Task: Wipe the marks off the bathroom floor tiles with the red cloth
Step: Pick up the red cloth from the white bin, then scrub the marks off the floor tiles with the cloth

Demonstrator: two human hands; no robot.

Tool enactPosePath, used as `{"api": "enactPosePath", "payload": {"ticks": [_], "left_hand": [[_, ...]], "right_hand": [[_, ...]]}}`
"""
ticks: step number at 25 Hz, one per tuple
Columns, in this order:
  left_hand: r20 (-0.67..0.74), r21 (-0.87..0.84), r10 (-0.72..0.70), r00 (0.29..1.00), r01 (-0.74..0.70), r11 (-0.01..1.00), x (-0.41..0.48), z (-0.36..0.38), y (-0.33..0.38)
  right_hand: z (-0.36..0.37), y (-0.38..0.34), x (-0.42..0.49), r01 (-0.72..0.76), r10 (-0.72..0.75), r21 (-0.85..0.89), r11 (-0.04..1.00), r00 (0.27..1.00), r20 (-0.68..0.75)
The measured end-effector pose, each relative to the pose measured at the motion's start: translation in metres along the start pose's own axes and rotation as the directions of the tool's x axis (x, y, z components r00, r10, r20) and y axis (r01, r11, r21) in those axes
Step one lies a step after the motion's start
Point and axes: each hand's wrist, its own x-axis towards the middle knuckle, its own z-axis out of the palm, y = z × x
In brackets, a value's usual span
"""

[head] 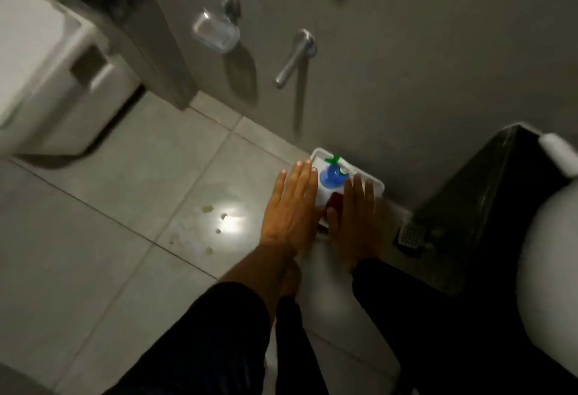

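The red cloth lies in a white tray on the floor by the wall, beside a blue spray bottle with a green nozzle. My left hand hovers flat over the tray's left edge, fingers spread and empty. Just right of the cloth, my right hand is stretched out with its fingers apart, and part of the cloth is hidden behind it. Yellowish and dark marks dot the grey floor tile to the left of the tray, around a bright light reflection.
A black-lined bin stands at the right, with a toilet rim at the far right edge. A small floor drain lies beside the bin. A white cabinet sits at the left. A tap and soap dish jut from the wall.
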Motion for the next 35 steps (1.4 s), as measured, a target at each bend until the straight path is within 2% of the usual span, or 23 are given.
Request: {"api": "enactPosePath", "payload": {"ticks": [2,4,7,11,14,16,18,19,20,22,23,24,27,29,30,32,35], "left_hand": [[0.125,-0.095,-0.063,0.99,0.075,0.993,0.028,0.06,0.014],[0.221,-0.062,-0.131,0.967,0.148,0.987,0.051,0.113,0.019],[0.33,-0.059,-0.202,0.922,0.234,0.971,0.095,0.178,0.029],[0.422,-0.169,-0.312,0.851,0.412,0.895,0.156,0.233,0.042],[0.488,-0.224,-0.385,0.783,0.54,0.812,0.185,0.266,0.049],[0.504,-0.275,-0.42,0.755,0.601,0.751,0.196,0.283,0.049],[0.521,-0.341,-0.414,0.746,0.627,0.701,0.202,0.295,0.047],[0.54,-0.377,-0.405,0.738,0.642,0.667,0.203,0.295,0.046],[0.547,-0.418,-0.399,0.736,0.653,0.632,0.203,0.293,0.045],[0.51,-0.516,-0.421,0.75,0.658,0.548,0.194,0.279,0.04],[0.472,-0.581,-0.438,0.765,0.644,0.498,0.185,0.268,0.035],[0.449,-0.647,-0.449,0.773,0.627,0.433,0.172,0.255,0.028],[0.494,-0.774,-0.451,0.743,0.612,0.161,0.121,0.217,-0.006],[0.524,-0.811,-0.456,0.719,0.585,-0.01,0.082,0.203,-0.043],[0.525,-0.83,-0.453,0.721,0.552,-0.084,0.059,0.2,-0.067],[0.513,-0.852,-0.459,0.725,0.497,-0.166,0.009,0.202,-0.119],[0.53,-0.84,-0.524,0.667,0.496,-0.218,-0.061,0.238,-0.197]], "right_hand": [[0.049,0.041,0.012,-0.164,0.155,0.063,0.985,0.979,0.133],[0.089,0.077,0.025,-0.327,0.281,0.141,0.934,0.921,0.27],[0.141,0.119,0.066,-0.542,0.42,0.291,0.788,0.82,0.388],[0.192,0.146,0.125,-0.699,0.541,0.233,0.676,0.686,0.487],[0.221,0.156,0.15,-0.794,0.59,0.275,0.542,0.592,0.549],[0.237,0.164,0.158,-0.816,0.58,0.305,0.491,0.567,0.585],[0.246,0.166,0.158,-0.8,0.511,0.417,0.432,0.598,0.618],[0.244,0.165,0.157,-0.778,0.486,0.509,0.369,0.628,0.607],[0.239,0.161,0.152,-0.751,0.485,0.606,0.264,0.646,0.59],[0.225,0.144,0.139,-0.684,0.536,0.729,-0.021,0.608,0.586],[0.217,0.134,0.13,-0.636,0.549,0.763,-0.118,0.599,0.583],[0.209,0.121,0.122,-0.599,0.568,0.788,-0.142,0.603,0.56],[0.185,0.076,0.094,-0.624,0.586,0.78,-0.05,0.614,0.529],[0.177,0.043,0.076,-0.714,0.338,0.693,-0.1,0.631,0.698],[0.177,0.023,0.065,-0.773,0.189,0.626,-0.104,0.603,0.775],[0.192,-0.022,0.046,-0.851,0.017,0.523,0.044,0.524,0.852],[0.247,-0.096,0.014,-0.813,-0.01,0.464,0.351,0.492,0.87]]}}
